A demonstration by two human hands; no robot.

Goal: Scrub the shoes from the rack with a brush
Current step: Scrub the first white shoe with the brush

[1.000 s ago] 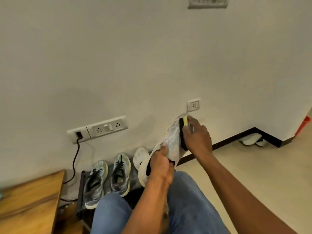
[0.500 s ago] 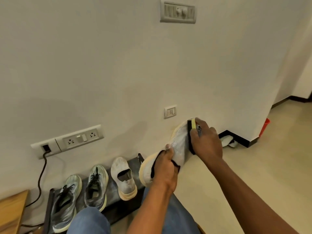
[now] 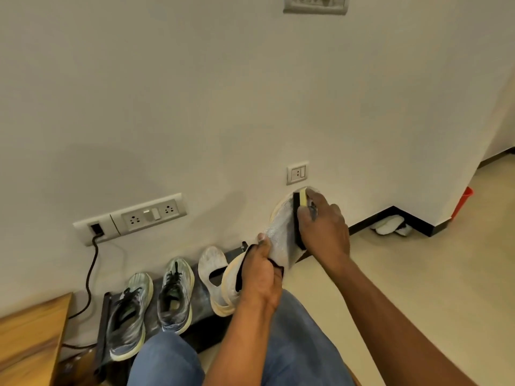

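Note:
A white mesh shoe [image 3: 280, 235] with a cream sole is held up in front of the wall, toe pointing up. My left hand [image 3: 260, 274] grips it at the heel opening. My right hand [image 3: 324, 227] grips a black brush with a yellow back [image 3: 299, 213], and the bristles lie against the shoe's upper near the toe. Its white partner [image 3: 211, 270] rests on the low black rack [image 3: 202, 313] below, beside two grey-green running shoes [image 3: 174, 293] [image 3: 128, 313].
My knees in blue jeans [image 3: 301, 346] fill the bottom of the view. A wooden surface [image 3: 30, 338] sits at the bottom left. A black cable [image 3: 90, 274] hangs from a wall socket strip [image 3: 131, 218]. White cloth [image 3: 390, 224] lies at the skirting corner; an orange object [image 3: 462, 201] stands by the wall's edge.
The view has swung to the right and then dipped, so the rack shifted left. Both hands stay on the shoe and brush, with the brush still against the toe area.

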